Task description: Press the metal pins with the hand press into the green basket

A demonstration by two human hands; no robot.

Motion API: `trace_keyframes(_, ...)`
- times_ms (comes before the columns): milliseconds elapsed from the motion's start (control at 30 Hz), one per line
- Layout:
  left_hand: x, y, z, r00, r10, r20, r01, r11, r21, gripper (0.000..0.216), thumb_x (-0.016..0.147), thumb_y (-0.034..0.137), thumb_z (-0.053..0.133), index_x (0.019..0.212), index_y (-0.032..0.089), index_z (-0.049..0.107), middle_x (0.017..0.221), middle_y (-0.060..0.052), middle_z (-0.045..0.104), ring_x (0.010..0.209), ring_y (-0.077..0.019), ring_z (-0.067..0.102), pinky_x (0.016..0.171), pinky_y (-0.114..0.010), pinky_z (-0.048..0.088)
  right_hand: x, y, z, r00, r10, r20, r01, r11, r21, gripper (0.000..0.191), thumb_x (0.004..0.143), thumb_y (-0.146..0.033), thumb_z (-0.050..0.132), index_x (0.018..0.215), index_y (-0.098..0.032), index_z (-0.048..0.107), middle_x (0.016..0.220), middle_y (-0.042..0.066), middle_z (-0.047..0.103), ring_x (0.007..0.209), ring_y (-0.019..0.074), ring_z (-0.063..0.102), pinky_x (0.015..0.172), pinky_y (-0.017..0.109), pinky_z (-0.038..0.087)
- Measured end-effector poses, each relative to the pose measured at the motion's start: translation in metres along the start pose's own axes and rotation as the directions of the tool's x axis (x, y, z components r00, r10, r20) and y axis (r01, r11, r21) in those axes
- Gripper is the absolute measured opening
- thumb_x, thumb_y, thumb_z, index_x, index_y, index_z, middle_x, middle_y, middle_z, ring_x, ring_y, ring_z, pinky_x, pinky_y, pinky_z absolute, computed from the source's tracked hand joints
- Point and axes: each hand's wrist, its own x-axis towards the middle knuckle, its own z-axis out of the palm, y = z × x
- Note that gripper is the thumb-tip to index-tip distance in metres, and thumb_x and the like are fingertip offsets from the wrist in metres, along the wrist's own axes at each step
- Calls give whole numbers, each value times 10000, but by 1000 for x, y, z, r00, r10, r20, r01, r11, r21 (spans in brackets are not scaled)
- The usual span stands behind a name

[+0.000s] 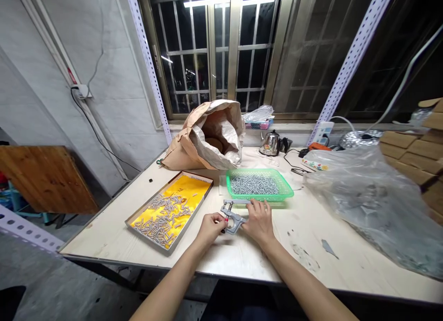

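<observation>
A grey metal toggle clamp [236, 222] with a long lever, a dark spring and a red part is held just above the table between my hands. My right hand [259, 219] is wrapped round its lever and body from the right. On the other side, the fingers of my left hand [209, 227] are pinched at the red part; whether a small piece sits between them is hidden. Behind the clamp stands a green plastic basket [290, 192] full of small metal pins [254, 184]. To the left lies a shallow tray [188, 223] lined with yellow, with many small metal springs [159, 219] scattered in it.
A large open paper sack [183, 150] lies at the back, beside a steel kettle [270, 143]. Clear plastic sheeting [367, 205] and stacked cardboard boxes [415, 159] take up the right side. A grey scrap [329, 248] is on the table [249, 268] near its front edge.
</observation>
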Motion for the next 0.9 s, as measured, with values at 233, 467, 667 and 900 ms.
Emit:
trace_keyframes(233, -5, -4, -3, 974, -101, -203, 41, 959, -281, 137, 536, 259, 631, 532, 121, 637, 561, -31, 599, 539, -105, 500, 522, -214, 342, -1, 7, 0, 999, 30, 36, -32, 999, 40, 448, 639, -266, 586, 1055, -104, 559, 1233, 194, 513, 1209, 315, 395, 1093, 516, 135)
trace_keyframes(467, 52, 55, 12, 880, 318, -353, -280, 947, 156, 202, 699, 328, 623, 732, 141, 689, 787, -76, 674, 769, -172, 592, 713, -262, 443, -3, 14, 3, 994, -29, 102, 25, 999, 40, 440, 684, -312, 563, 1073, -106, 550, 1238, 193, 513, 1223, 324, 391, 1094, 528, 146)
trace_keyframes(667, 109, 69, 8, 923, 341, -179, -181, 795, 579, 348, 800, 315, 573, 1053, 91, 656, 1036, -154, 668, 913, -214, 615, 822, -298, 451, -10, 21, 13, 987, -122, 100, 124, 992, -19, 425, 675, -320, 572, 1044, -111, 563, 1221, 194, 525, 1204, 337, 403, 1080, 518, 192)
trace_keyframes(900, 80, 50, -144, 916, 125, -382, 347, 230, 909, 205, 724, 76, 557, 886, 34, 677, 1034, -289, 630, 1059, -386, 560, 853, -424, 433, -11, 24, 20, 984, -99, 147, 105, 994, -39, 459, 651, -319, 582, 1043, -82, 585, 1206, 197, 528, 1176, 340, 420, 1070, 501, 220)
